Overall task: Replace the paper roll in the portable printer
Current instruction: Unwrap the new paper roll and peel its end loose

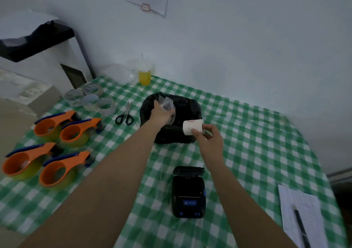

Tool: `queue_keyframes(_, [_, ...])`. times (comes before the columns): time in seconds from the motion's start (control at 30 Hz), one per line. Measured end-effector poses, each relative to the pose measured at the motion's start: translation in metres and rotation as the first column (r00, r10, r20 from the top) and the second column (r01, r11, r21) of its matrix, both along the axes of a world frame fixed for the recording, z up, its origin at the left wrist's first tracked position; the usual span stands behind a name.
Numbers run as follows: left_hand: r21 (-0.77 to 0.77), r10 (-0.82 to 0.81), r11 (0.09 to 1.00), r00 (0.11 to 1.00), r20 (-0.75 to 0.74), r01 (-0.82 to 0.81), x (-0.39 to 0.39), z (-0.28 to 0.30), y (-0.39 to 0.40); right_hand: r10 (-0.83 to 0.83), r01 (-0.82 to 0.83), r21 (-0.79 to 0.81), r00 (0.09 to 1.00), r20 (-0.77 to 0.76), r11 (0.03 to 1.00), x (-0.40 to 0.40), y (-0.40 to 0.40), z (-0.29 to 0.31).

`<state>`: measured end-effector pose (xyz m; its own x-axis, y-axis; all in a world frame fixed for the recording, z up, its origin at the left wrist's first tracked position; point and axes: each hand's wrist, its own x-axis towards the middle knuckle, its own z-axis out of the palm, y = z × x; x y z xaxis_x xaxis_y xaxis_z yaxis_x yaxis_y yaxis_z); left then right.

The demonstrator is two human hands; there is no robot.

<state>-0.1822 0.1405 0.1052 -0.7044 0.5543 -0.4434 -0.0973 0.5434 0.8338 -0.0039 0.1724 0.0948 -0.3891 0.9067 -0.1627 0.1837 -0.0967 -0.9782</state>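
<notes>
The black portable printer [188, 192] lies on the green checked tablecloth, its lid tipped open at the far end. Beyond it stands a bin lined with a black bag [187, 108]. My right hand [207, 139] grips a white paper roll [192, 126] by its end, just in front of the bin's near right rim. My left hand [162, 114] reaches over the bin's left side and pinches a crumpled clear plastic wrapper [166, 103] above the opening.
Black-handled scissors [124, 114] lie left of the bin. Several orange tape dispensers [51, 150] and clear tape rolls [89, 99] fill the table's left. A yellow drink cup [144, 74] stands at the back. A paper sheet with a pen [302, 219] lies at the front right.
</notes>
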Motion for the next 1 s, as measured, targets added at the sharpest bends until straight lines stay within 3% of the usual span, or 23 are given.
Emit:
queue_keyframes(0.1, [-0.031,-0.129,0.991,0.987,-0.094,0.127,0.01,-0.005,-0.001,0.014,-0.013,0.009,0.999,-0.05,1.0,0.004,0.002,0.002])
queue_keyframes(0.17, [0.012,-0.168,0.986,0.984,-0.061,0.169,0.024,-0.001,-0.009,0.034,-0.032,0.028,0.995,-0.092,0.999,0.006,0.002,0.004])
queue_keyframes(0.3, [0.174,-0.236,0.967,0.91,0.34,0.185,0.056,0.012,-0.032,0.112,-0.108,0.047,0.988,-0.105,0.993,0.011,-0.002,0.006])
queue_keyframes(0.37, [0.232,-0.252,0.959,0.874,0.416,0.166,0.064,0.013,-0.041,0.159,-0.154,0.057,0.982,-0.105,0.987,0.014,-0.007,0.006])
queue_keyframes(0.53, [0.362,-0.2,0.931,0.903,0.381,0.053,0.074,0.012,-0.061,0.254,-0.245,0.067,0.952,-0.173,0.967,0.027,-0.016,0.013])
queue_keyframes(0.7, [0.412,-0.297,0.898,0.903,0.311,0.154,0.078,0.024,-0.079,0.302,-0.287,0.117,0.942,-0.146,0.951,0.041,-0.018,0.023])
queue_keyframes(0.8, [0.377,-0.281,0.918,0.875,0.395,0.125,0.084,0.035,-0.083,0.342,-0.323,0.163,0.934,-0.107,0.932,0.045,-0.023,0.028])
queue_keyframes(0.9, [0.274,-0.318,0.932,0.897,0.308,0.236,0.089,0.043,-0.087,0.384,-0.358,0.245,0.921,-0.066,0.901,0.05,-0.027,0.031])
queue_keyframes(1.0, [0.297,-0.306,0.928,0.915,0.263,0.225,0.094,0.046,-0.089,0.399,-0.38,0.415,0.916,0.045,0.826,0.053,-0.031,0.033])
